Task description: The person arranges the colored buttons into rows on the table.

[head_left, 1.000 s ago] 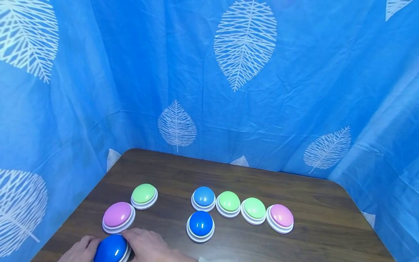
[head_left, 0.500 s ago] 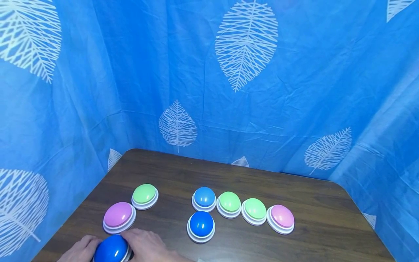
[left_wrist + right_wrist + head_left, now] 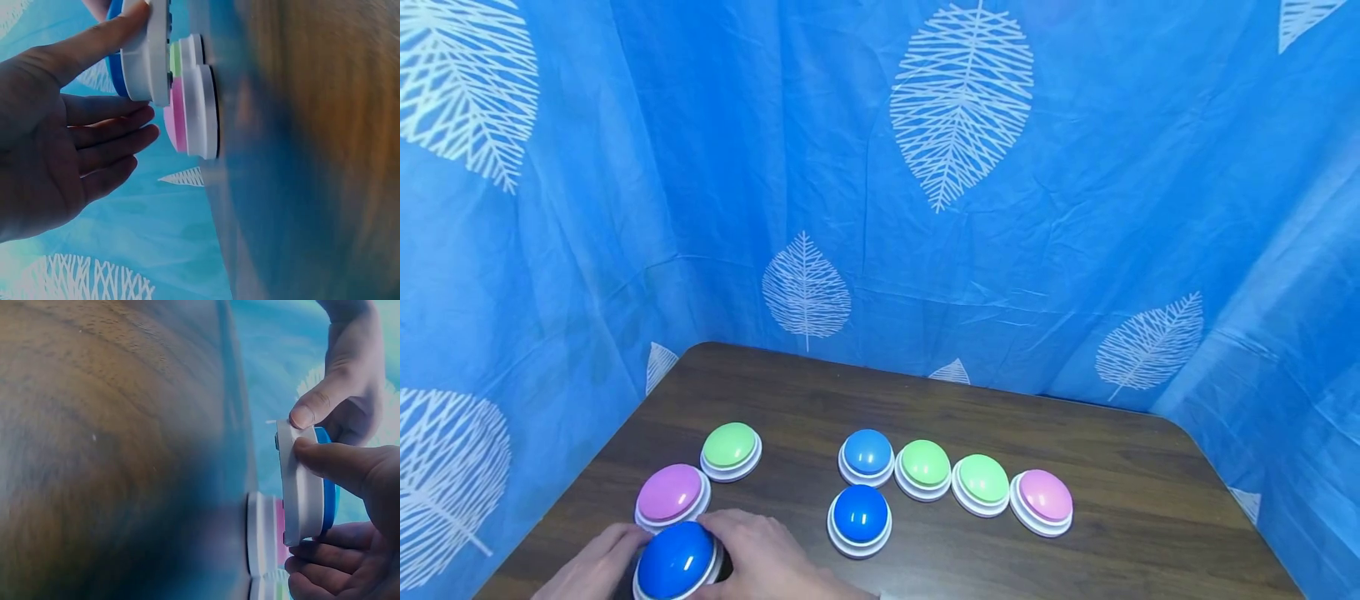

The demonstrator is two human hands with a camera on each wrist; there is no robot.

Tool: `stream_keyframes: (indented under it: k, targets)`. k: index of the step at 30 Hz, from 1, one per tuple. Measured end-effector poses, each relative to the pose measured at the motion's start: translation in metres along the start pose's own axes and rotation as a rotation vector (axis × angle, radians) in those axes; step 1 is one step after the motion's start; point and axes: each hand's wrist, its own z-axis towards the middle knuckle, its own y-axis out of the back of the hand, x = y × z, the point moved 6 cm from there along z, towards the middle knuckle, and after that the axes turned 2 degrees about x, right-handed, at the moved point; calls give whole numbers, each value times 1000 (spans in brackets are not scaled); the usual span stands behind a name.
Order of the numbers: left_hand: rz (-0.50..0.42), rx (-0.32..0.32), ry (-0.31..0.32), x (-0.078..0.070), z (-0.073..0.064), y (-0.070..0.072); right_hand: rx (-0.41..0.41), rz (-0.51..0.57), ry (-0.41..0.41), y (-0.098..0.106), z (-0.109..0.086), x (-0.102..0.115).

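The left hand [image 3: 593, 568] and right hand [image 3: 769, 557] each keep a pinching grip on one side of a white-based, dark blue dome push button [image 3: 676, 562], held clear above the wooden bench [image 3: 970, 567], near a purple-pink dome push button [image 3: 668, 493]; a light green one [image 3: 730, 445] sits beyond.

Holding both hands low over the desk [image 3: 1150, 500], close to its left edge and clear of the surface, with palms turned toward each other. Pinching with the left hand [image 3: 595, 565], thumb stretched long on the near side, fingers set on the far side, the outer ones only loosely bent. Gripping opposite with the right hand [image 3: 767, 554], thumb likewise on the near side, fingers bent round beyond it. Resting the two thumb tips just beside each other.
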Motion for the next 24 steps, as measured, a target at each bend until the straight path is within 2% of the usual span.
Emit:
stream_keyframes:
  k: [2, 5, 8, 10, 13, 14, 17, 24]
  targets:
    - [-14, -28, -9, -6, -1, 4, -24, 24, 13, 6, -4, -1]
    - [-21, -117, -48, -17, -3, 10, -62, 31, 36, 14, -8, -4]
    - [-49, -174, -63, -27, -4, 15, -100, 38, 56, 23, -14, -7]
    - [-82, -169, -34, -33, -2, 17, -123, 45, 63, 28, -17, -10]
    - [-144, -122, 31, -38, 2, 18, -150, 69, 57, 35, -23, -14]
    - [-156, -120, 33, -41, 3, 19, -159, 79, 54, 37, -25, -16]
    - [-193, -139, 18, -52, 6, 23, -196, 100, 59, 42, -31, -21]
    - [-258, -248, -89, -82, 11, 35, -283, 132, 62, 56, -45, -35]
